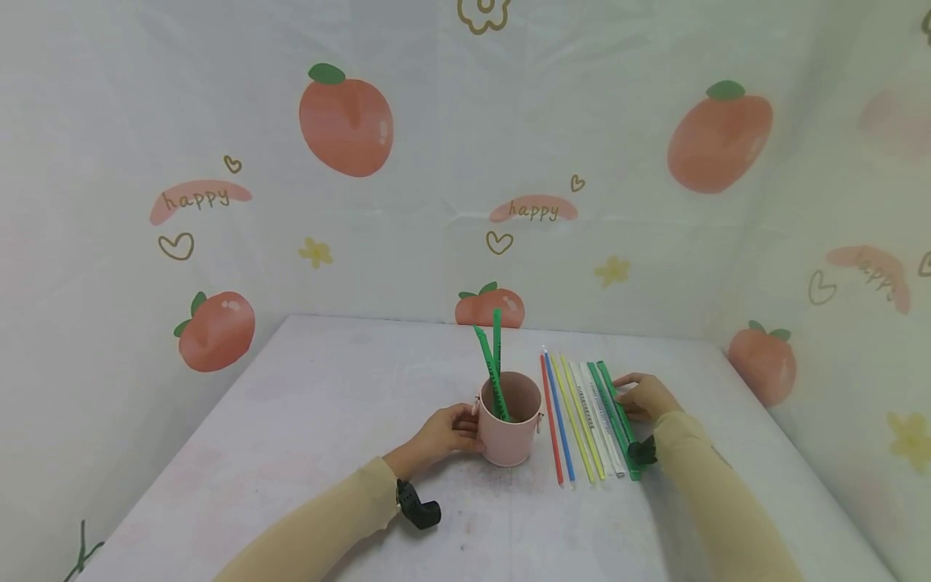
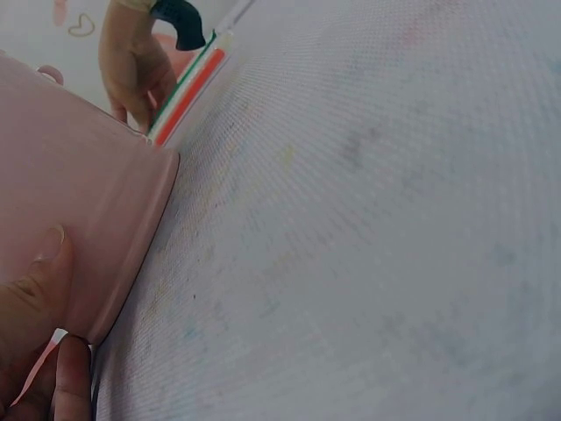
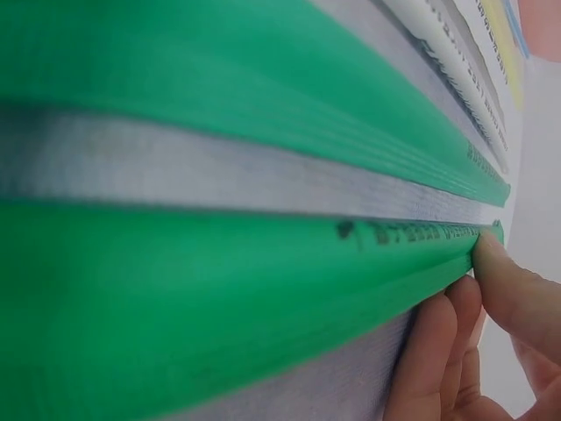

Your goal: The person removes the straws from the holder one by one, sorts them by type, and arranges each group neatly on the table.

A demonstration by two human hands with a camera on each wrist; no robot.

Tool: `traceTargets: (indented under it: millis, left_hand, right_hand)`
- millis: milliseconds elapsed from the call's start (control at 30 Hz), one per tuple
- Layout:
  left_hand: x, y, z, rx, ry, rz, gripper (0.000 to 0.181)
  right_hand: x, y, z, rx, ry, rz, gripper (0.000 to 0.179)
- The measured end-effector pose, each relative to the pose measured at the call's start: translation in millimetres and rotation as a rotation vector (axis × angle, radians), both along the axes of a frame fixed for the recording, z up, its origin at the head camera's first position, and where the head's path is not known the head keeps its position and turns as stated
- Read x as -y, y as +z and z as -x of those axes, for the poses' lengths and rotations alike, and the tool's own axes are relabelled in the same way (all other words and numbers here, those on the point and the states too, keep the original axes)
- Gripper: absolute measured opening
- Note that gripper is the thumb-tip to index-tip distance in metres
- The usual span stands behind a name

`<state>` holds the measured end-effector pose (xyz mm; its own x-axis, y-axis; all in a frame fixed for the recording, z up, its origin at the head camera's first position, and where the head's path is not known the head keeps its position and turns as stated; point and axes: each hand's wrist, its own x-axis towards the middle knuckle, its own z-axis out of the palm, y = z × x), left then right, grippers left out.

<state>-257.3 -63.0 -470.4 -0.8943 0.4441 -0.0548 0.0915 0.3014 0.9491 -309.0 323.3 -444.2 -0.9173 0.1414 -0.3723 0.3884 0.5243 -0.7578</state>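
Note:
A pink bucket [image 1: 507, 444] with small side handles stands upright on the table, two green wrapped straws [image 1: 488, 360] leaning inside it. My left hand [image 1: 441, 432] holds the bucket from its left side; in the left wrist view the thumb [image 2: 46, 272] lies along the wall near the base. At the right end of a row of straws, my right hand [image 1: 646, 398] pinches the outermost green wrapped straw [image 3: 263, 307] near its far end. There the thumb is on top and the fingers are at the side. Another green wrapped straw [image 3: 289, 96] lies parallel beside it.
Between the bucket and the green straws lie a red straw [image 1: 550, 420], a blue straw [image 1: 559, 420], yellow straws [image 1: 573, 416] and white wrapped straws [image 1: 598, 420], side by side. A patterned cloth wall [image 1: 407, 242] rises behind the white table [image 1: 349, 380].

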Motion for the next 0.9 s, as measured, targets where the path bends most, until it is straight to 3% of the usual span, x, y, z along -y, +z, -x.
traceTargets:
  millis: [600,900]
  left_hand:
    - [-0.1,0.6,-1.5,0.013,0.002,-0.006,0.051]
    - [-0.3,2.7,-2.8,0.013,0.008,-0.007,0.052]
  right_hand:
    - [-2.5,-0.7,-2.4,0.015,-0.027,0.030,0.048]
    - [-5.2,2.8,-1.9,0.018,0.003,0.051,0.050]
